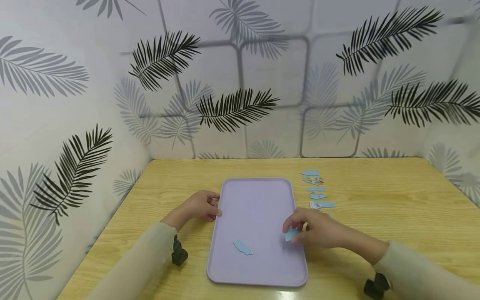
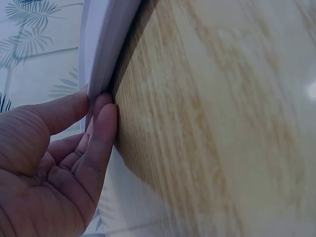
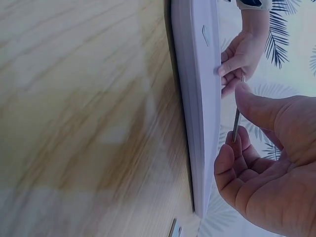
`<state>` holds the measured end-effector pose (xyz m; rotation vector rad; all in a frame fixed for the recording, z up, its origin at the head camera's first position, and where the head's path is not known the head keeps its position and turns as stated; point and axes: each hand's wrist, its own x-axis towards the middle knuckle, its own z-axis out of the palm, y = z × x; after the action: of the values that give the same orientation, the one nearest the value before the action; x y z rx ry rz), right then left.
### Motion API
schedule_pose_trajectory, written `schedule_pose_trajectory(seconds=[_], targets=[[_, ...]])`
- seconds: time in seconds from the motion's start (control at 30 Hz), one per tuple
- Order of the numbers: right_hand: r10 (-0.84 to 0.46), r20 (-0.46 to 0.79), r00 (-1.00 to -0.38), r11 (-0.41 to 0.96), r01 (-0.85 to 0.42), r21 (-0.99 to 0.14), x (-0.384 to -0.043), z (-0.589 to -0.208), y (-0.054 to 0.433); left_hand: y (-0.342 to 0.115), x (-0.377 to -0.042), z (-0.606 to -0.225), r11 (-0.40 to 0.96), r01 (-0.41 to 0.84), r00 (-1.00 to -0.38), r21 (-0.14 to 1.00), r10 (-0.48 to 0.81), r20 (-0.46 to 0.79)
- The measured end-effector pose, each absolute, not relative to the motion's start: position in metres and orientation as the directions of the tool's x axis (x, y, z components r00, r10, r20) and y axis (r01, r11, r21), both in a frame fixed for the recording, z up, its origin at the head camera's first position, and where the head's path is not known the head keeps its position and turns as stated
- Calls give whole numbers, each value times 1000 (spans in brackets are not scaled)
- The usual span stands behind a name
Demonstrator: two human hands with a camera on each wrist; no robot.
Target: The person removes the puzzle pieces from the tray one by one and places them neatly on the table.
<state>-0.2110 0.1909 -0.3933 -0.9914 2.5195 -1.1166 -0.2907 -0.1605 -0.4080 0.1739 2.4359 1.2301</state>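
My left hand [image 1: 203, 206] grips the left rim of a pale lilac tray [image 1: 255, 212], thumb on top and fingers curled beneath the edge, as the left wrist view shows up close. Over the tray's right side, my right hand [image 1: 318, 228] pinches a flat light-blue puzzle piece [image 1: 291, 234] between thumb and fingers. In the right wrist view that held piece [image 3: 237, 118] appears edge-on, apart from the tray surface. Another light-blue piece [image 1: 243, 247] with a wavy edge lies flat on the tray, left of its lower middle.
Right of the tray, a column of several flat pieces lies on the wooden table [image 1: 375, 187]: a plain blue one [image 1: 310, 172] farthest back, a multicoloured one [image 1: 314, 180], and a long one [image 1: 322, 204] nearer. My right hand partly hides another. A leaf-patterned wall stands behind.
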Motion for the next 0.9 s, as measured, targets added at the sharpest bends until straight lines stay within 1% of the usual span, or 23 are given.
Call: schedule_pose_trajectory(seconds=[0.23,0.4,0.63,0.9], targets=[[-638,86,-765,512,-505,-695,-213,-394,210,-159,-290,-408,606,-68,-913,792,283,-295],[-613,63,-787,540,-477,-693,-214,-398,225,-159,-291,-409,604,-72,-914,794,279,-295],[-587,65,-807,555,-460,-693,-214,-403,243,-160,-292,-410,585,-83,-911,807,284,-299],[-547,40,-836,593,-421,-687,-215,-410,258,-162,-290,-410,583,-63,-910,810,300,-287]])
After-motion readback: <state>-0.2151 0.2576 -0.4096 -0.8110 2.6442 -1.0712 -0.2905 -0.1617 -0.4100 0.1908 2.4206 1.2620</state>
